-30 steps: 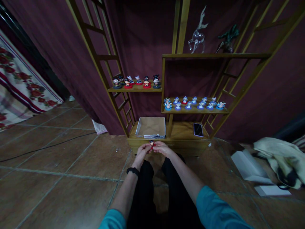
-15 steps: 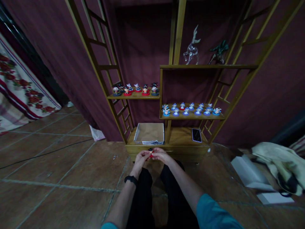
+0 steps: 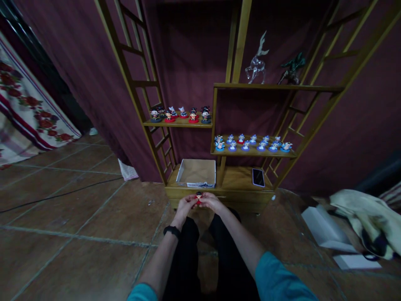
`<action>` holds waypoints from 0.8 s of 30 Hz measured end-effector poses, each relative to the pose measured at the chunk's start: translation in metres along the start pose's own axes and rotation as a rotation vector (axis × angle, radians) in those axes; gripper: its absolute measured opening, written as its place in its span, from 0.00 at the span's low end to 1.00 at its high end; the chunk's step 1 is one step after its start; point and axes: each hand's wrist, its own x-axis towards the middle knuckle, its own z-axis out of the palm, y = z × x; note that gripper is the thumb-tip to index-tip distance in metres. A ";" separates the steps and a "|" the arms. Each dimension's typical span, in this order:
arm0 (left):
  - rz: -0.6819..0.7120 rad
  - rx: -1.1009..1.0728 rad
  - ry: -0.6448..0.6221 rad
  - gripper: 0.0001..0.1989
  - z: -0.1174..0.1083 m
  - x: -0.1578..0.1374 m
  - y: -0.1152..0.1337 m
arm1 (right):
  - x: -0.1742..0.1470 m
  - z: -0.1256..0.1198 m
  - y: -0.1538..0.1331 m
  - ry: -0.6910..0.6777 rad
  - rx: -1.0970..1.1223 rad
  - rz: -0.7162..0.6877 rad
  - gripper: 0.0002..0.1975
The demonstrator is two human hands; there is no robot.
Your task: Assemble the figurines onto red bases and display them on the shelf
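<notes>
A small figurine (image 3: 199, 196) with black hair and a red body is held upright between my hands, in front of the cabinet's drawer. My left hand (image 3: 186, 204) pinches it from the left, and my right hand (image 3: 211, 202) grips it from the right. Just beyond it, an open cardboard box (image 3: 197, 184) stands on the cabinet's lowest board. Similar figurines on red and dark bases, among them a red one (image 3: 193, 116), stand on the left shelf (image 3: 180, 124). Several blue-and-white figurines (image 3: 246, 145) stand in rows on the right shelf (image 3: 253, 153).
A phone (image 3: 258, 177) lies on the lowest board at right. A clear deer ornament (image 3: 257, 67) and a dark green statuette (image 3: 293, 69) stand on the top shelf. White boxes (image 3: 326, 232) and pale cloth (image 3: 366, 213) lie on the floor at right. A cable (image 3: 62, 194) crosses the floor at left.
The figurine has turned a little in my fingers and its face shows more clearly. Both hands stay closed on it. The whole view has shifted slightly.
</notes>
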 end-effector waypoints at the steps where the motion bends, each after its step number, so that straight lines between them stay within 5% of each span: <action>1: -0.003 -0.002 -0.002 0.20 0.000 0.000 0.000 | 0.000 0.000 0.000 0.003 -0.001 0.001 0.14; 24: -0.055 -0.079 -0.058 0.19 0.000 -0.003 0.004 | 0.000 -0.001 -0.001 0.071 -0.016 0.038 0.12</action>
